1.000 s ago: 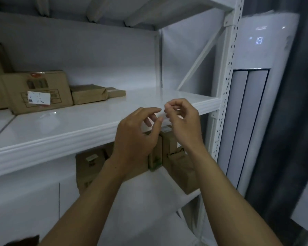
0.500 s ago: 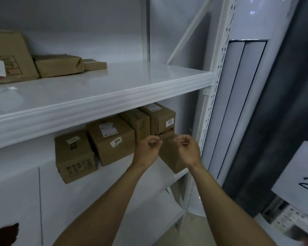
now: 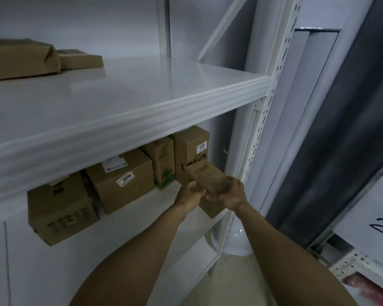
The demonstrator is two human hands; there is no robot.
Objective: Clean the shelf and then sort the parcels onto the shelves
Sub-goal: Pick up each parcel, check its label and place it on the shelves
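A person's left hand (image 3: 189,194) and right hand (image 3: 229,193) clasp the near end of a small brown cardboard parcel (image 3: 208,177) at the right end of the white lower shelf (image 3: 146,215), just before the tall brown carton labelled 4001 (image 3: 191,151), a two-sided hold likely meant to keep it level.

Upper shelf (image 3: 142,100) carries two brown wrapped parcels (image 3: 20,60) at left rear, touching; lower shelf (image 3: 161,196) carries a row of cardboard boxes (image 3: 124,180), two labelled 3090 and 4001.
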